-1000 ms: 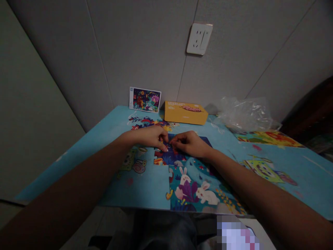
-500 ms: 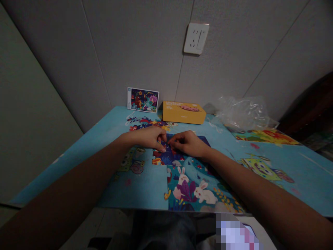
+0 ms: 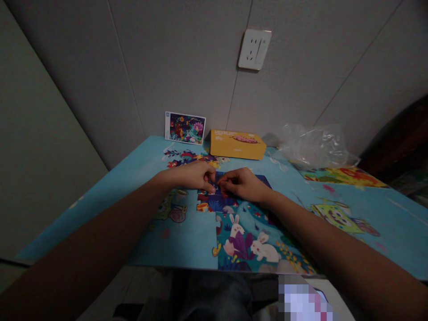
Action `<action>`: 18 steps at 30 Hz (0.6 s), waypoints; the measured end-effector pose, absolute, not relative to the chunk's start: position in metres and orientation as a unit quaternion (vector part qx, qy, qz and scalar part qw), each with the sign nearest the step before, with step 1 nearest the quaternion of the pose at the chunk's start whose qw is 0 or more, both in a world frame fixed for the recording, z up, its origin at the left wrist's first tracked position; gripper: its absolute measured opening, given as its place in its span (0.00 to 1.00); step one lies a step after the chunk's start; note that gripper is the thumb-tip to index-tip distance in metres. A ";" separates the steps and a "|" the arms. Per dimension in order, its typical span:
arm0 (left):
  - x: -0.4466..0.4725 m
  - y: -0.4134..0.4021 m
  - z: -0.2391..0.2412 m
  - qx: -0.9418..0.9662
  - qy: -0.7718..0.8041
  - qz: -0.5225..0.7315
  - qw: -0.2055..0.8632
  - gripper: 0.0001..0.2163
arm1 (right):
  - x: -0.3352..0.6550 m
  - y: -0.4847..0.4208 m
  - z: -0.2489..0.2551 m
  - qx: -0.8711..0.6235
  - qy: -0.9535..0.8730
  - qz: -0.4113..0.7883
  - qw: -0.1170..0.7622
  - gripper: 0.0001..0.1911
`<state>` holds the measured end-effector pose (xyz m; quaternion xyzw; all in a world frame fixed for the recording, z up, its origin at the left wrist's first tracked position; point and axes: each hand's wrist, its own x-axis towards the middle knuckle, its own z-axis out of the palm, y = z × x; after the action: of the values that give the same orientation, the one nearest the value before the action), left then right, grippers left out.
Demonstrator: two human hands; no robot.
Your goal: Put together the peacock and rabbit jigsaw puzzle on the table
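A partly joined jigsaw puzzle (image 3: 245, 243) with white rabbits and dark blue parts lies flat on the table. My left hand (image 3: 195, 174) is at its upper left edge, thumb and fingers closed around a dark blue puzzle piece (image 3: 214, 186), most of which the fingers cover. Just to the right, my right hand (image 3: 245, 183) rests on the puzzle, its thumb and index finger pinched at the border of the same dark area. The fingertips of both hands nearly meet. Exactly how the piece sits against its neighbours is hidden.
Loose puzzle pieces (image 3: 185, 156) lie behind my left hand. A picture card (image 3: 185, 128) leans on the wall beside a yellow box (image 3: 236, 145). Clear plastic wrapping (image 3: 312, 145) lies at the back right, partly over a colourful picture sheet (image 3: 347, 175). The blue table covering (image 3: 110, 214) bears cartoon prints.
Both hands stay at the same spot on the puzzle, with the left thumb and fingers pressing slightly closer to it. The whole view has shifted very slightly.
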<state>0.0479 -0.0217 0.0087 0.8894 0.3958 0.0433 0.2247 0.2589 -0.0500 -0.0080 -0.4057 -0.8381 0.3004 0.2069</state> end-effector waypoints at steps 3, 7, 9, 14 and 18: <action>0.048 -0.022 0.010 0.888 0.401 0.040 0.223 0.15 | 0.259 -0.050 -0.008 -0.405 -0.839 0.300 0.206 0.12; 0.049 -0.023 0.010 0.890 0.395 0.040 0.223 0.14 | 0.260 -0.049 -0.008 -0.401 -0.839 0.302 0.210 0.11; 0.048 -0.023 0.009 0.895 0.388 0.044 0.216 0.15 | 0.260 -0.049 -0.008 -0.399 -0.840 0.303 0.210 0.11; 0.044 -0.023 0.011 0.913 0.367 0.028 0.177 0.18 | 0.260 -0.049 -0.009 -0.402 -0.837 0.307 0.208 0.12; 0.044 -0.023 0.012 0.922 0.353 0.020 0.155 0.17 | 0.261 -0.048 -0.011 -0.398 -0.842 0.301 0.205 0.12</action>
<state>0.0440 -0.0234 0.0123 0.9223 0.3533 0.0202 0.1552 0.2611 -0.0480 -0.0105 -0.3984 -0.8416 0.3013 0.2055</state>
